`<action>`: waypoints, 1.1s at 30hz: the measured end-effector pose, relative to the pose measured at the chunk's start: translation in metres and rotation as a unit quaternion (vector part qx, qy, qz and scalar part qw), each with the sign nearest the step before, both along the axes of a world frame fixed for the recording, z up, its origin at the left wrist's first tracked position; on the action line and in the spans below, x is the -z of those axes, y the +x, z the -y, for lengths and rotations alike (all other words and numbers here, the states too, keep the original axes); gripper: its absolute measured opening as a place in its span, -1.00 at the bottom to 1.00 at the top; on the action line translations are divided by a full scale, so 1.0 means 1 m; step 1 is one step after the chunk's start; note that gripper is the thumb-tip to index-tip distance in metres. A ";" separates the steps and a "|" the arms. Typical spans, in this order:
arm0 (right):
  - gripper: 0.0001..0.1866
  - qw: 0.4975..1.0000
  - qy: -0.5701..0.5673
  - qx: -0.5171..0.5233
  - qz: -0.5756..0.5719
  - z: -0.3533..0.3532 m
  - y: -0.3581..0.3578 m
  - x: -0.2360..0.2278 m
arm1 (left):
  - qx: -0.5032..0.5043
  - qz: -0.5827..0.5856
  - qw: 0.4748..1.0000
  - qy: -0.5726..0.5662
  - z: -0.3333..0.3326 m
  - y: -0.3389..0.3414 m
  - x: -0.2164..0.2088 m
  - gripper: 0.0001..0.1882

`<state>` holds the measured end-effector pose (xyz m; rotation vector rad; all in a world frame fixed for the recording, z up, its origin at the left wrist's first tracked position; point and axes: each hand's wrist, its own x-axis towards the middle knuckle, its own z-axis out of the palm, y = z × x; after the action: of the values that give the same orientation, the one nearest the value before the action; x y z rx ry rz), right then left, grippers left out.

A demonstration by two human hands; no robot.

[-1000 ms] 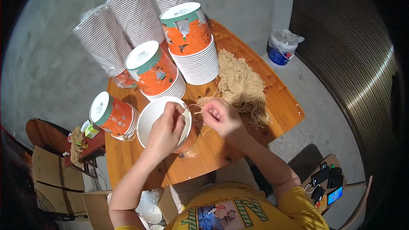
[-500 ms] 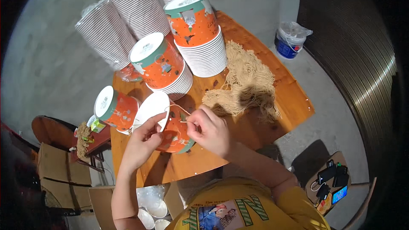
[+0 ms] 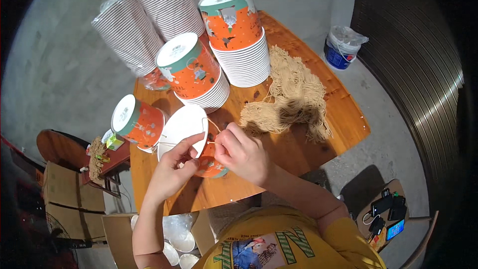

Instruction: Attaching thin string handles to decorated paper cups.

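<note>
An orange and green printed paper bucket (image 3: pixel 181 124) lies tilted on the table in front of me, its white inside facing up and left. My left hand (image 3: pixel 174 169) is closed at its near rim, fingers partly inside. A thin beige cord (image 3: pixel 213 123) loops from the rim to my right hand (image 3: pixel 243 155), which is closed in a pinch on it beside the bucket's wall. A short cord end with a pale tip pokes out by the right fingertips. More cord shows inside the bucket, left of my left fingers.
A heap of beige cords (image 3: pixel 294 94) lies on the wooden table (image 3: pixel 343 129) to the right. Upside-down buckets stand behind: a single one (image 3: pixel 139 122) and two stacks (image 3: pixel 191 69) (image 3: pixel 239 45). Plastic-wrapped bucket stacks (image 3: pixel 129 35) rise at the back. An open carton (image 3: pixel 117 234) stands below the near edge.
The bucket's mouth has turned a little more toward me, showing more of its inside. My left hand has shifted slightly right with it. The right hand still pinches the cord.
</note>
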<state>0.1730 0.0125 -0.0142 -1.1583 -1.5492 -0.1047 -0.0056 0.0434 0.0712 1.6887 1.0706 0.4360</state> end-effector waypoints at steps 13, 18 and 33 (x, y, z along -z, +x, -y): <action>-0.82 1.000 0.007 0.016 -0.021 0.005 0.009 0.015 | 0.038 -0.007 0.999 0.032 0.002 0.027 0.013 -0.65; -0.82 0.997 -0.019 -0.009 -0.069 0.009 0.018 0.030 | 0.065 -0.031 0.995 0.066 -0.007 0.040 0.033 -0.78; -0.86 0.999 -0.025 -0.021 -0.028 0.008 0.028 0.032 | 0.123 -0.065 0.975 0.171 -0.032 0.046 0.057 -0.80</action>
<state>0.2008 0.0049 -0.0462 -1.1577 -1.5324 -0.0052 0.0408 0.0753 0.0146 2.1525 0.8980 0.3673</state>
